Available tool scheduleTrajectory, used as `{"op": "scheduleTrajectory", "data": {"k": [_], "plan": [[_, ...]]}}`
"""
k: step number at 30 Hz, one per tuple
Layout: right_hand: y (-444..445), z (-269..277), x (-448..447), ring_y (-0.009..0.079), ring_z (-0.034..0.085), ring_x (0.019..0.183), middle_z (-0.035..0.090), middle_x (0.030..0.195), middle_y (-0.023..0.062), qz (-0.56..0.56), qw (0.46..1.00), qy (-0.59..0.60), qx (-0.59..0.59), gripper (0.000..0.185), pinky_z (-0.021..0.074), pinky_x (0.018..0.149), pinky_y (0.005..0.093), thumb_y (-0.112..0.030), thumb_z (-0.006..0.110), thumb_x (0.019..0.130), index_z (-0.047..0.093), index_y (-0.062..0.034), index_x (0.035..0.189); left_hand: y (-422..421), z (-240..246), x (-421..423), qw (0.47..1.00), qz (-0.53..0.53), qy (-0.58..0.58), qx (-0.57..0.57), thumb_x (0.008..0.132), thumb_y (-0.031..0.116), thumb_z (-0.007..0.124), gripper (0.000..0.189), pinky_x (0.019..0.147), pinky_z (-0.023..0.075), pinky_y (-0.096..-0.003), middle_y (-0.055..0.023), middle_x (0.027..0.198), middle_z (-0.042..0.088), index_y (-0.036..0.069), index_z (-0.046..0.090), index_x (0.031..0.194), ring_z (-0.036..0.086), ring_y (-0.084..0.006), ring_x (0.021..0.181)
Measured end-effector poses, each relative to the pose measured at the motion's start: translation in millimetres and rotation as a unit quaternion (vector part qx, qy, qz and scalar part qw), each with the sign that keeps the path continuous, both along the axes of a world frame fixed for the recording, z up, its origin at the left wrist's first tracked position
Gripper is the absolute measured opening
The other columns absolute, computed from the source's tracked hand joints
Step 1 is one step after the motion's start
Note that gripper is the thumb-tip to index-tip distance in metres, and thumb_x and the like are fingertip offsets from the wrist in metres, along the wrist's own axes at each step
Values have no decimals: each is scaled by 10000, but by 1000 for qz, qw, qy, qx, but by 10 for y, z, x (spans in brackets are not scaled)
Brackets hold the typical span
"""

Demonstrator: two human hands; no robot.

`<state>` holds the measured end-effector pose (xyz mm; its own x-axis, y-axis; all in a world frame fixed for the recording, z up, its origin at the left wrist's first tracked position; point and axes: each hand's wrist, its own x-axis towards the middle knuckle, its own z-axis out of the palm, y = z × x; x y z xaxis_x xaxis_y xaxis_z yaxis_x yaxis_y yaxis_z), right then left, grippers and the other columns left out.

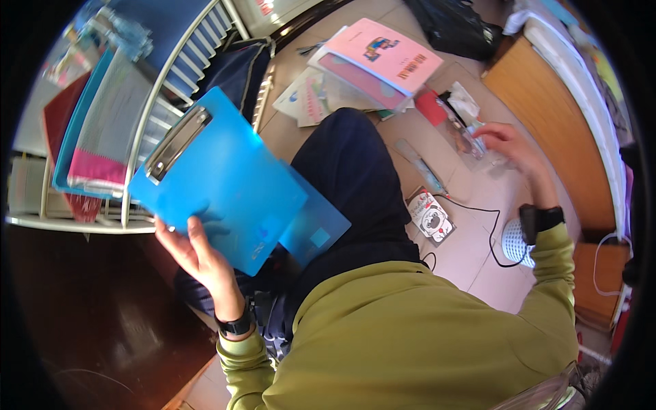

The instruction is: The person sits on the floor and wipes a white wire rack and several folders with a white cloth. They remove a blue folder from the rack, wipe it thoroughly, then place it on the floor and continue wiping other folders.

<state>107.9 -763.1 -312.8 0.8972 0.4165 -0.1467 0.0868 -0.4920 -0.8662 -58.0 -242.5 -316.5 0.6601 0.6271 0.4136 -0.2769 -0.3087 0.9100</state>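
Note:
My left hand (pixel 207 259) holds a translucent blue clipboard (pixel 230 169) by its lower left edge. Its metal clip (pixel 179 143) faces up at the far left end. A second blue plastic panel (pixel 320 225) shows from under the clipboard, over my lap; whether the two are joined cannot be told. Out to the right, my right hand (pixel 512 146) is slightly blurred, its fingers apart above clear plastic packaging (pixel 494 163) on the floor. I see nothing held in it. Close by lie a red piece (pixel 431 107) and a crumpled white wrapper (pixel 464 102).
A pink-covered book (pixel 384 56) tops a pile of papers ahead. On the tiles lie a slim pen-like item (pixel 423 169), a dog-print card (pixel 433 218), a black cable (pixel 494 230) and a white perforated basket (pixel 515 243). A white metal rack (pixel 138 138) stands left, a wooden panel (pixel 553 118) right.

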Motion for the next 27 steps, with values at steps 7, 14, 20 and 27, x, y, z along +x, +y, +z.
{"op": "scheduleTrajectory", "data": {"k": [7,14,20,27], "plan": [[2351,-443,-109,64,618,845,700,958,27,235,935,177,199,359,488,764,227,-278,654,976,657,-28,1233,-79,-342,104,929,-195,33,-314,986,60,592,393,969,459,-305,-32,1214,598,104,473,1358,554,-147,1113],[2105,-638,-45,72,617,852,686,961,10,125,931,286,189,225,503,773,242,-165,683,927,666,-2,1081,153,-982,12,907,-244,219,-264,1029,325,555,482,783,568,-304,-85,1168,617,109,431,1441,660,-174,929],[1341,-885,-103,83,636,849,705,974,23,-9,943,302,138,205,518,799,236,-146,673,934,684,-12,1089,530,-1607,-113,889,-173,421,-54,950,256,661,424,762,565,-347,-139,1101,647,38,572,1302,674,-235,883],[1233,-1220,-96,81,619,860,697,946,6,15,948,286,135,175,498,816,243,-115,666,939,695,-15,1081,330,-1795,600,904,-52,276,322,881,290,713,530,987,448,-467,-178,1215,607,70,560,1338,607,-364,1112]]}}
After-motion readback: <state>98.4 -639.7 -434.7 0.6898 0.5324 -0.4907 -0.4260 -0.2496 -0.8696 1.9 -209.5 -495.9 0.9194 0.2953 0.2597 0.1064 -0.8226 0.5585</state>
